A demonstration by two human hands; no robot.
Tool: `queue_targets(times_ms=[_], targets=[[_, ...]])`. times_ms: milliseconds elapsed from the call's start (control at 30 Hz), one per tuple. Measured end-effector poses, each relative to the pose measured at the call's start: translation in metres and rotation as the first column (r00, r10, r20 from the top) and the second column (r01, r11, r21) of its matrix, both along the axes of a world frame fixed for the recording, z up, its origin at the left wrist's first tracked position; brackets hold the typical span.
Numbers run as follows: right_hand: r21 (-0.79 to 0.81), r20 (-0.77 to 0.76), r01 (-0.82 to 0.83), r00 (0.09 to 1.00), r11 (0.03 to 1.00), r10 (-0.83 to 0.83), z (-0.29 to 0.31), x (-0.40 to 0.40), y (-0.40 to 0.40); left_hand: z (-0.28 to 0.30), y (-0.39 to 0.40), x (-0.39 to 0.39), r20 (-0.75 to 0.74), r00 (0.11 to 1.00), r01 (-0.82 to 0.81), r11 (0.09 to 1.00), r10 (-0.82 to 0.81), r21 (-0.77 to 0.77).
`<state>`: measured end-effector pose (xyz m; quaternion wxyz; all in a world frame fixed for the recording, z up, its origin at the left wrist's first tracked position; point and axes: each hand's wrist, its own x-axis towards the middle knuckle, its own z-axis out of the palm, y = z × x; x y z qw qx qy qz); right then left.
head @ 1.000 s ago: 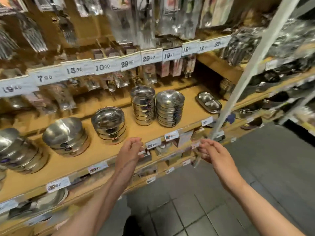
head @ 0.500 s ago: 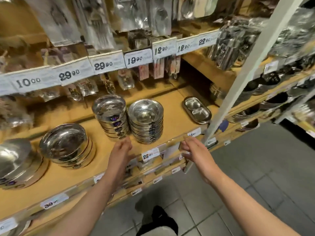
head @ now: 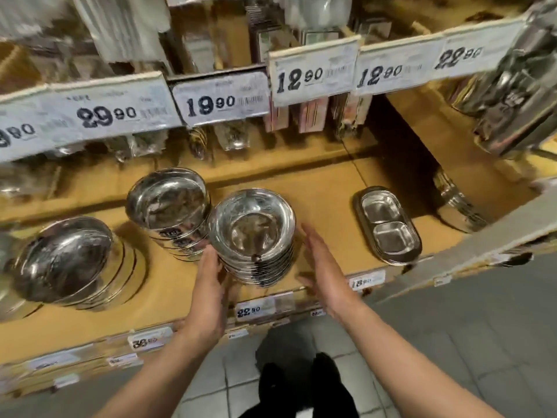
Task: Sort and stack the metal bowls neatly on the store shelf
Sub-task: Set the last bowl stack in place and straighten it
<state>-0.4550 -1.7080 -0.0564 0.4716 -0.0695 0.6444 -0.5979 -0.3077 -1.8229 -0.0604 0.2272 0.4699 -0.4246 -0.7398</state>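
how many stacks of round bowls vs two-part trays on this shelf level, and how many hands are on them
Round bowl stacks: 3, the left stack, the middle stack and the front stack
Two-part trays: 1, the tray
Hands: 2, left hand touching the front stack, right hand beside it
Total: 6

far-left bowls point(head: 6, 267) cut off, hanging packets point(head: 120, 28) blurred

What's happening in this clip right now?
A person stands at a store shelf of metal bowls. Both hands flank a stack of wide-rimmed bowls: the left hand touches its side with straight fingers, the right hand is open just beside it. A taller bowl stack stands close behind-left.
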Motion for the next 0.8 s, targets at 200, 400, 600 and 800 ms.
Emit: queue_targets(times_ms=[200,400,600,800], targets=[[-0.135,-0.103,-0.095,0.991,0.986,0.081,-0.012,-0.016,-0.018,-0.009,0.008,-0.026,-0.005,0.994,-0.110,0.993,0.110,-0.030],[-0.228,-0.205,-0.168,0.971,0.959,0.121,-0.013,-0.064,-0.004,-0.003,0.022,-0.071,-0.024,0.992,-0.123,0.991,0.122,-0.049],[-0.245,-0.145,-0.100,0.987,0.964,0.065,-0.011,-0.108,0.001,0.000,0.031,-0.116,-0.001,0.996,-0.084,0.990,0.084,-0.113],[-0.213,-0.067,-0.010,0.998,0.977,-0.004,-0.010,-0.124,0.000,0.008,0.031,-0.137,-0.014,0.998,-0.055,0.991,0.053,-0.122]])
